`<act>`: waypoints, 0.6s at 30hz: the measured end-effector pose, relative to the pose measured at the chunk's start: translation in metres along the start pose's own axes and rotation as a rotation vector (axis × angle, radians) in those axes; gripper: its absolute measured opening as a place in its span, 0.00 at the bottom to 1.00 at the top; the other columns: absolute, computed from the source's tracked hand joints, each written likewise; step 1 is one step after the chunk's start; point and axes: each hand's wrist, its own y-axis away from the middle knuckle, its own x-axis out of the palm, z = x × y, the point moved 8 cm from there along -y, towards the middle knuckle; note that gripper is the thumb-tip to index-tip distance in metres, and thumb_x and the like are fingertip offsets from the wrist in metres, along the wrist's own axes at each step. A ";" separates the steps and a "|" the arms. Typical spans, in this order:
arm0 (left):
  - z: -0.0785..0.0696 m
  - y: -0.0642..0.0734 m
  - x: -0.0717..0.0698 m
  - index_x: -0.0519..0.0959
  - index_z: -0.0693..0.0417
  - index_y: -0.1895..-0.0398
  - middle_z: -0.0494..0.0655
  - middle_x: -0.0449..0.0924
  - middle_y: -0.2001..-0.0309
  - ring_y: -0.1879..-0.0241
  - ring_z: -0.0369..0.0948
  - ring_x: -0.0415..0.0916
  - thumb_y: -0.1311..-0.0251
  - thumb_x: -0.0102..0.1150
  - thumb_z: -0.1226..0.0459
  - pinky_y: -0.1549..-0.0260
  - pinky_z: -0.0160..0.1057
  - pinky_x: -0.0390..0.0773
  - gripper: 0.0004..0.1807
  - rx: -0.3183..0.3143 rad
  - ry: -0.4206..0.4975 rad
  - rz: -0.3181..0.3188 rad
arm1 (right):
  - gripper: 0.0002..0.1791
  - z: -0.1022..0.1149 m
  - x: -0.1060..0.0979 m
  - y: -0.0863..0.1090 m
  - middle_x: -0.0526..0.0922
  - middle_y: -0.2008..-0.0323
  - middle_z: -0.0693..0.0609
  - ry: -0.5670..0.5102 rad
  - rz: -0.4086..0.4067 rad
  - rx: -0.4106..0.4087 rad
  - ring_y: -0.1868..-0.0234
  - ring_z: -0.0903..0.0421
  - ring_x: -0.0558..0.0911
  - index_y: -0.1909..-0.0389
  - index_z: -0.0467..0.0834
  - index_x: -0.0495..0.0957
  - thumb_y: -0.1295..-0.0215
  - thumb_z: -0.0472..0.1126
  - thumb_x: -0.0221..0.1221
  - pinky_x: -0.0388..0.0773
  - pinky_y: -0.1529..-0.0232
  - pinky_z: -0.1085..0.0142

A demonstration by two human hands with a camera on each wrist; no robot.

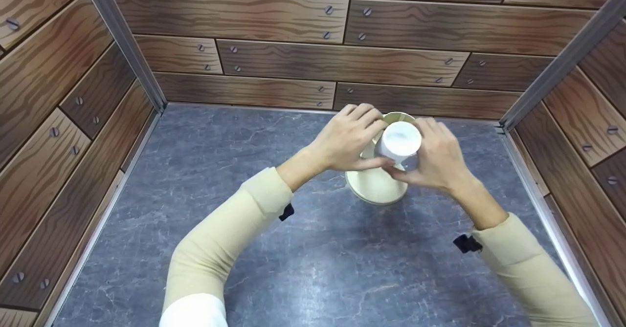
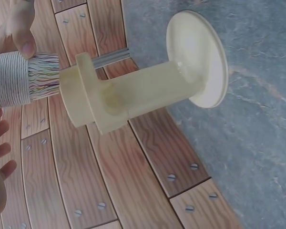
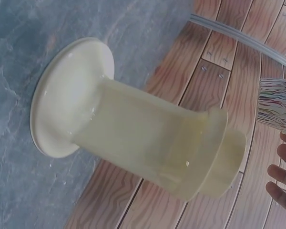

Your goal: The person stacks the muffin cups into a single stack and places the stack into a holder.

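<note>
A stack of nested paper cups [image 1: 402, 140], rims upward, is held between both hands. In the wrist views the cup stack [image 2: 12, 78] has ribbed white rims, and its lowest cup shows a coloured wavy pattern. My left hand [image 1: 348, 139] grips it from the left, thumb on the near side. From the right, my right hand [image 1: 437, 153] grips the same stack. Below stands a cream cup dispenser [image 3: 138, 133] with a round base, a translucent body and a collar at the top. In the right wrist view the stack is apart from the collar, higher up.
The dispenser's base [image 1: 376, 190] rests on a dark grey marbled tabletop [image 1: 293, 258], towards the back. Wood-plank-patterned walls [image 1: 274, 19] enclose the back and both sides. Metal strips [image 1: 124, 38] run along the corners.
</note>
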 end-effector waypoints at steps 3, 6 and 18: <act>0.003 -0.006 0.001 0.80 0.49 0.45 0.44 0.80 0.46 0.42 0.44 0.75 0.35 0.52 0.28 0.43 0.43 0.76 0.38 -0.007 -0.007 0.013 | 0.48 -0.005 -0.002 -0.004 0.81 0.60 0.37 0.013 0.001 0.002 0.62 0.39 0.80 0.48 0.34 0.77 0.62 0.67 0.75 0.78 0.60 0.48; 0.006 -0.011 0.001 0.79 0.49 0.42 0.44 0.80 0.46 0.41 0.44 0.75 0.34 0.51 0.28 0.42 0.42 0.76 0.38 -0.019 -0.013 0.031 | 0.48 -0.010 -0.004 -0.007 0.80 0.61 0.37 0.015 0.003 0.007 0.62 0.39 0.79 0.50 0.34 0.76 0.63 0.67 0.75 0.77 0.61 0.49; 0.015 -0.028 0.001 0.80 0.49 0.43 0.44 0.80 0.45 0.41 0.44 0.75 0.33 0.52 0.29 0.40 0.43 0.76 0.36 -0.072 0.014 0.039 | 0.47 -0.024 -0.015 -0.021 0.80 0.63 0.36 0.069 -0.014 0.016 0.63 0.37 0.79 0.53 0.33 0.77 0.61 0.70 0.73 0.76 0.64 0.48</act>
